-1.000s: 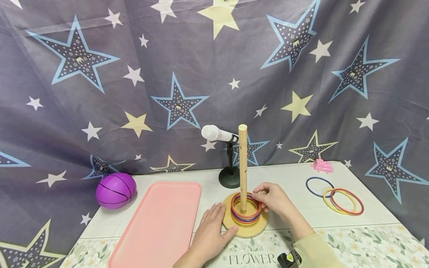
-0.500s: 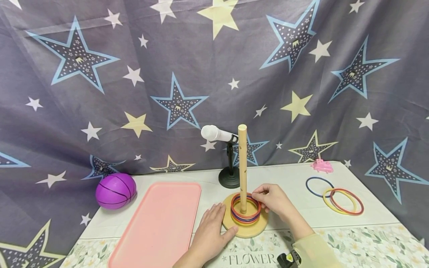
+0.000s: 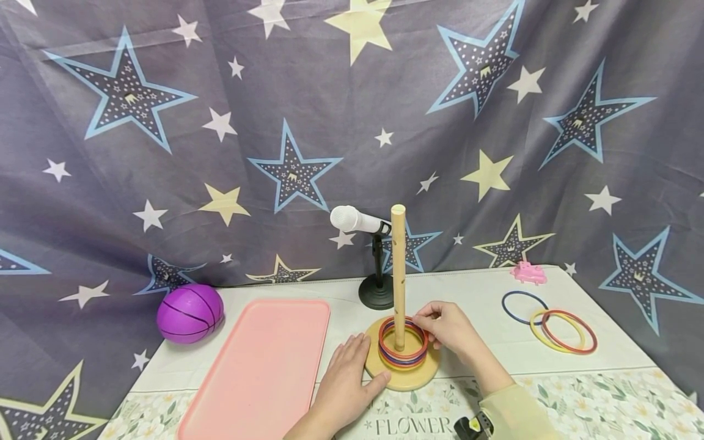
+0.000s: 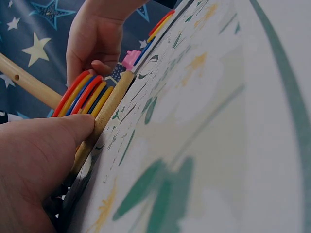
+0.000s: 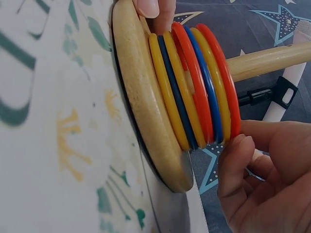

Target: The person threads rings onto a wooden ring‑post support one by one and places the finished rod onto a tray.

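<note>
- Seven rings [image 5: 198,92] are stacked around one post [image 3: 398,269] on its base [image 3: 404,381].
- The top red ring [image 5: 229,82] is pinched by the right hand [image 3: 452,328].
- The base is touched by the left hand [image 3: 346,389], fingers extended.
- Three loose rings [image 3: 543,320] are laid at right.

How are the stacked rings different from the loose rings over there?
The stacked rings circle the peg; the loose rings lie overlapping on the table. There are seven stacked rings but only three loose rings. The right hand pinches the stacked rings at the top, while the loose rings lie untouched. Both come in red, yellow and blue.
</note>
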Action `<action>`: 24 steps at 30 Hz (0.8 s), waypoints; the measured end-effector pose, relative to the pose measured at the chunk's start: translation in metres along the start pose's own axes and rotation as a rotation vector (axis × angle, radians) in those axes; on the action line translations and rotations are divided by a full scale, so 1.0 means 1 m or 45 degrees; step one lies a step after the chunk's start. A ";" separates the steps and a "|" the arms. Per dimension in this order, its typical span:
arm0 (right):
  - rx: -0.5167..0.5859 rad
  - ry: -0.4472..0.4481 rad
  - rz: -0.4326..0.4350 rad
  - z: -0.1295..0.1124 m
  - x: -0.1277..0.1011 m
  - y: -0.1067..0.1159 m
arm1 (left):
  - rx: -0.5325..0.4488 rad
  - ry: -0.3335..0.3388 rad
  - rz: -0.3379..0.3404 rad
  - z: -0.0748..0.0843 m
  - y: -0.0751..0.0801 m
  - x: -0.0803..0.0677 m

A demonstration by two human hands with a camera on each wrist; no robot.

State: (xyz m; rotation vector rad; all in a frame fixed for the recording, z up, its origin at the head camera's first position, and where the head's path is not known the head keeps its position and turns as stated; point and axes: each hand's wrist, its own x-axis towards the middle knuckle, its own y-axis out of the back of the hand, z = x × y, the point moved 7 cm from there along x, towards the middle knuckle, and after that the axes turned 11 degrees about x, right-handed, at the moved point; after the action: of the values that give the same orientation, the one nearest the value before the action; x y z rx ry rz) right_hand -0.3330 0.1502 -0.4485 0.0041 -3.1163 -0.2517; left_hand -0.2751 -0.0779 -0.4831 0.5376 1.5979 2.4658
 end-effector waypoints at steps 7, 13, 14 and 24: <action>0.016 0.020 0.008 -0.003 0.000 0.001 | 0.007 -0.014 0.011 0.001 0.000 0.000; 0.027 0.047 0.006 -0.007 0.000 0.010 | 0.001 -0.012 0.008 0.001 0.000 0.000; 0.028 0.054 0.008 -0.007 0.000 0.012 | -0.001 -0.006 0.000 0.001 -0.001 0.000; -0.076 0.108 0.047 -0.012 0.004 0.044 | 0.003 -0.005 -0.006 -0.001 0.000 0.001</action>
State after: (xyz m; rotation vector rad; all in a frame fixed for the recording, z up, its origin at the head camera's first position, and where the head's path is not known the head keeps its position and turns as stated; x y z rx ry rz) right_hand -0.3369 0.1915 -0.4299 -0.0429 -3.0201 -0.3343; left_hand -0.2766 -0.0778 -0.4834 0.5379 1.5991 2.4582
